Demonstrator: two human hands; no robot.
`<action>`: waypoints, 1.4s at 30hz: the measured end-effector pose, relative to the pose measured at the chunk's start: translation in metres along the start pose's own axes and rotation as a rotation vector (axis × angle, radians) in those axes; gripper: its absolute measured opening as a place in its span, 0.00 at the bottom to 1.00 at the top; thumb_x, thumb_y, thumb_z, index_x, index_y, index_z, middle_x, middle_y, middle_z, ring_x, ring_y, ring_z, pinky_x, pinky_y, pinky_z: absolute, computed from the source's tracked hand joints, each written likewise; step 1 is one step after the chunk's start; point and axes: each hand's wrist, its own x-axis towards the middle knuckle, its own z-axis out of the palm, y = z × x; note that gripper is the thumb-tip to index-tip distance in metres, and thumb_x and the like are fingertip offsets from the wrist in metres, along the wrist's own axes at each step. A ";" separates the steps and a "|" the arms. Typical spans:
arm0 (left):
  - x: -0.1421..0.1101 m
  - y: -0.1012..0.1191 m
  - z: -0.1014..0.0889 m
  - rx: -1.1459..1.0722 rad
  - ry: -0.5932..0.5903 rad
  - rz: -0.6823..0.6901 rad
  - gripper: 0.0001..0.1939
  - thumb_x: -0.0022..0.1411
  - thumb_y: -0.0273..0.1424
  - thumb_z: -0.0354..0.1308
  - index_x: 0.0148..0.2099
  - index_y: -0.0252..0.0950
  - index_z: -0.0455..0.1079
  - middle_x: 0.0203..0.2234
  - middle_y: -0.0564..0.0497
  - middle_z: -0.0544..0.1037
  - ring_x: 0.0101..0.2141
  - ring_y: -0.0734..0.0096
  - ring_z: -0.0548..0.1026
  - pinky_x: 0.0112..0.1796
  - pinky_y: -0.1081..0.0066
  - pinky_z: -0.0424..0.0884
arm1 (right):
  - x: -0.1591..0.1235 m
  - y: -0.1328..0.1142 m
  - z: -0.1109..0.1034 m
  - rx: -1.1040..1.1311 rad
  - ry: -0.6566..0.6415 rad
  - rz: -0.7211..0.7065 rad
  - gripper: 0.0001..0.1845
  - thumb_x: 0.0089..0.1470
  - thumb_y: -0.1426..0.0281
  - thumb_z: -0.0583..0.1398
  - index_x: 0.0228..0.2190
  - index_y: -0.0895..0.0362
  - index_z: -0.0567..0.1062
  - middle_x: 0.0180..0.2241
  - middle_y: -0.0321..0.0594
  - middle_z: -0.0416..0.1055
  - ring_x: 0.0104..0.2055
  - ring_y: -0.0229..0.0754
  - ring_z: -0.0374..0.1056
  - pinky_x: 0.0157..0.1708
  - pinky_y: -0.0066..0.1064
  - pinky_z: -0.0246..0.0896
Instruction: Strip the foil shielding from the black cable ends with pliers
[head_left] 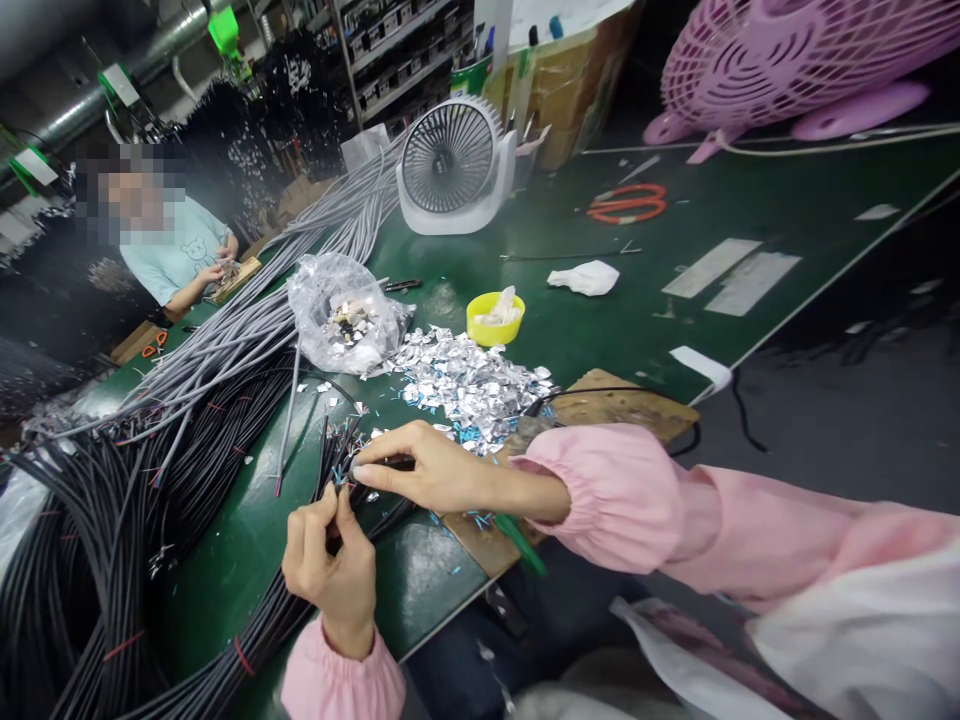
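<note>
My left hand (pixel 335 568) is curled closed around the end of a black cable (pixel 352 535), thumb and fingers pinched near its tip. My right hand (pixel 422 468) reaches in from the right and pinches the thin stripped wires (pixel 346 472) sticking out of that cable end. Both wrists wear pink sleeves. The hands meet above the front edge of the green table (pixel 615 330), just in front of a pile of silver foil scraps (pixel 472 385).
Bundles of black cables (pixel 90 560) and grey cables (pixel 247 330) cover the left side. A clear bag of parts (pixel 341 315), a yellow bowl (pixel 495 318), a small white fan (pixel 454 165), orange scissors (pixel 628 203) and a wooden board (pixel 615 405) are on the table. A person sits at the far left.
</note>
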 end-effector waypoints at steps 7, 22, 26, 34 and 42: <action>-0.004 -0.008 0.001 -0.140 -0.124 -0.248 0.06 0.56 0.30 0.57 0.32 0.32 0.72 0.23 0.49 0.75 0.24 0.73 0.72 0.25 0.74 0.66 | -0.002 -0.004 -0.001 -0.128 0.110 -0.007 0.11 0.52 0.69 0.57 0.32 0.60 0.79 0.26 0.39 0.74 0.24 0.33 0.62 0.25 0.24 0.52; -0.002 -0.006 -0.001 -0.116 -0.065 -0.169 0.07 0.56 0.28 0.58 0.25 0.36 0.67 0.18 0.53 0.72 0.20 0.75 0.68 0.22 0.74 0.63 | -0.004 -0.002 0.000 -0.154 0.116 -0.039 0.11 0.53 0.66 0.57 0.33 0.55 0.79 0.26 0.38 0.73 0.27 0.35 0.65 0.27 0.25 0.54; 0.000 -0.003 0.000 -0.074 -0.047 -0.101 0.08 0.57 0.27 0.57 0.25 0.35 0.66 0.18 0.54 0.71 0.19 0.77 0.67 0.22 0.75 0.62 | -0.003 0.001 0.001 -0.131 0.110 -0.052 0.11 0.53 0.67 0.57 0.33 0.56 0.79 0.27 0.38 0.74 0.27 0.35 0.65 0.28 0.25 0.54; 0.000 -0.003 0.000 -0.060 -0.062 -0.097 0.06 0.56 0.26 0.58 0.26 0.33 0.68 0.18 0.54 0.70 0.18 0.78 0.65 0.22 0.76 0.62 | -0.002 0.000 0.003 -0.030 0.077 -0.011 0.12 0.53 0.69 0.56 0.30 0.59 0.79 0.26 0.38 0.74 0.26 0.34 0.64 0.26 0.24 0.54; -0.006 -0.009 0.001 -0.159 -0.141 -0.357 0.09 0.55 0.36 0.57 0.29 0.36 0.72 0.20 0.52 0.75 0.20 0.73 0.71 0.22 0.74 0.66 | -0.003 -0.001 0.003 -0.148 0.151 -0.055 0.13 0.54 0.67 0.56 0.28 0.57 0.79 0.23 0.37 0.72 0.24 0.33 0.62 0.25 0.24 0.50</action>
